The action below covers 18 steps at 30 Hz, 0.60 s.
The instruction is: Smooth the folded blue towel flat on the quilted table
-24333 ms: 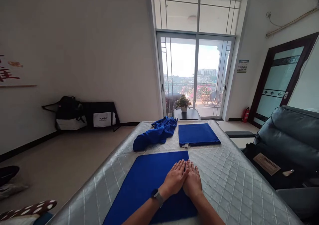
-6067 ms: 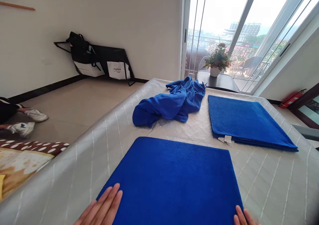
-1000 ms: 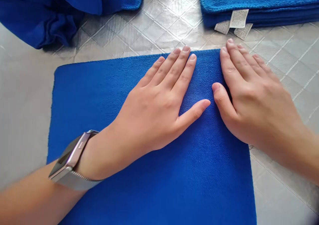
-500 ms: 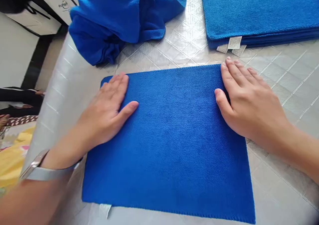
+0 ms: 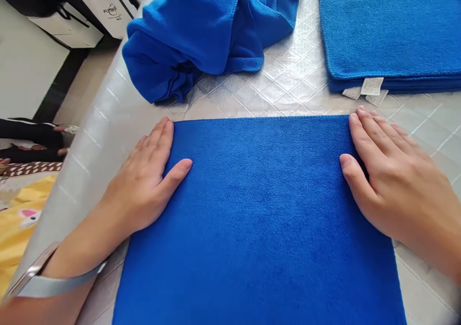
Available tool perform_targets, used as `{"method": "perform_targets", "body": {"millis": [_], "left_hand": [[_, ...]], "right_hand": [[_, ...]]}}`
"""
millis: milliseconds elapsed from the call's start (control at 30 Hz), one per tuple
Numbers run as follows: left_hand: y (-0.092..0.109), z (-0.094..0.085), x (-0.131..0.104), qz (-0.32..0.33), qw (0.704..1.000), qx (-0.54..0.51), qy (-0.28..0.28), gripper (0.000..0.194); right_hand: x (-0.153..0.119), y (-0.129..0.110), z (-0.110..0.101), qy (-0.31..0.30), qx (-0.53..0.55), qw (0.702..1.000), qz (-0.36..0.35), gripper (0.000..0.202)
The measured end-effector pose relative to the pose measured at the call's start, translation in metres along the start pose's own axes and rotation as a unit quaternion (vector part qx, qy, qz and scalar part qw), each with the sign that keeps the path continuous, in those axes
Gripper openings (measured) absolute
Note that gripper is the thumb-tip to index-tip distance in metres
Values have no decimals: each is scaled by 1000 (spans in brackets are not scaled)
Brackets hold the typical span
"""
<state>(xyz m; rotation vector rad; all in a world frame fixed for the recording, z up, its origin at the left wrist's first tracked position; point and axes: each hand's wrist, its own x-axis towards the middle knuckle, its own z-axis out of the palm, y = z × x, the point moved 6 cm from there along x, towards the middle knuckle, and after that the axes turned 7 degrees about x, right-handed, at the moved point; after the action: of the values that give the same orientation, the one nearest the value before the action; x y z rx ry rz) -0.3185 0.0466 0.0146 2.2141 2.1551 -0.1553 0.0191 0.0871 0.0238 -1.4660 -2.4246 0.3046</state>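
A blue towel [image 5: 266, 219] lies flat before me; its near edge runs below the picture. My left hand [image 5: 151, 171] rests flat at the towel's far left corner, thumb apart from the fingers and lying on the cloth. Over the far right corner my right hand [image 5: 385, 171] is laid flat, its thumb also on the cloth and its fingers stretched forward. Neither hand grips anything. Both far corners are covered by my hands.
A crumpled heap of blue cloth [image 5: 187, 32] sits at the back left. At the back right is a neat stack of folded blue towels [image 5: 389, 27] with white labels [image 5: 372, 86]. A silvery quilted-pattern cover [image 5: 288, 92] lies beneath everything. Part of another person's legs [image 5: 32, 133] shows at far left.
The view has shifted, so the towel looks larger and its near edge with the white tag has left the picture. My left hand has slid outward to the towel's left edge; my right hand stays at its corner.
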Motion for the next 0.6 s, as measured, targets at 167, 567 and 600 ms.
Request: {"method": "perform_targets", "body": {"millis": [167, 567, 600], "left_hand": [[2, 2, 0, 9, 1000, -6, 13, 66], [163, -58, -10, 165, 983, 10, 77, 73], [192, -55, -11, 210, 975, 8, 76, 74]], "right_hand": [[-1, -1, -1, 11, -8, 1000, 2, 65], [-10, -2, -8, 55, -12, 998, 6, 59], [-10, -2, -8, 56, -11, 998, 6, 59]]}}
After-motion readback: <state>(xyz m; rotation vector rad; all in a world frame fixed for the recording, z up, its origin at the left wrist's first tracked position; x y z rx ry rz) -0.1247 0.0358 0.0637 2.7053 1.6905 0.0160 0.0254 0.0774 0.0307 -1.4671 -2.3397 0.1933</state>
